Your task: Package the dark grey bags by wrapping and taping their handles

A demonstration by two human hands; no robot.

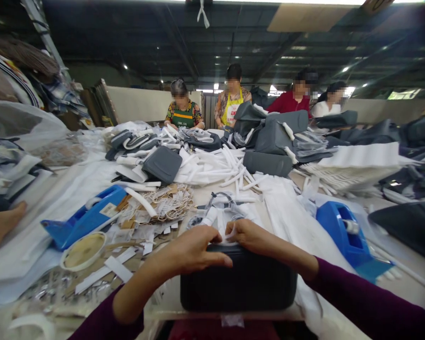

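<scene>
A dark grey box-shaped bag (239, 283) stands in front of me at the table's near edge. At its top, thin white wrapping (228, 237) shows between my two hands. My right hand (250, 236) is closed, with thumb and fingers pinching this wrapping. My left hand (198, 248) curls its fingers around the wrapping's left side, while its thumb stretches across the bag's top edge. The fingers partly hide what lies beneath. Just behind the bag are white-wrapped pieces and dark cords (221, 203).
Blue tape dispensers stand left (87, 215) and right (347, 241). A round tape roll (83, 250) lies near scraps and strings (163, 203). Dark bags (269, 137) and white foam tubes (212, 165) pile up behind. Another person's hand (3, 226) is at far left; several people work opposite.
</scene>
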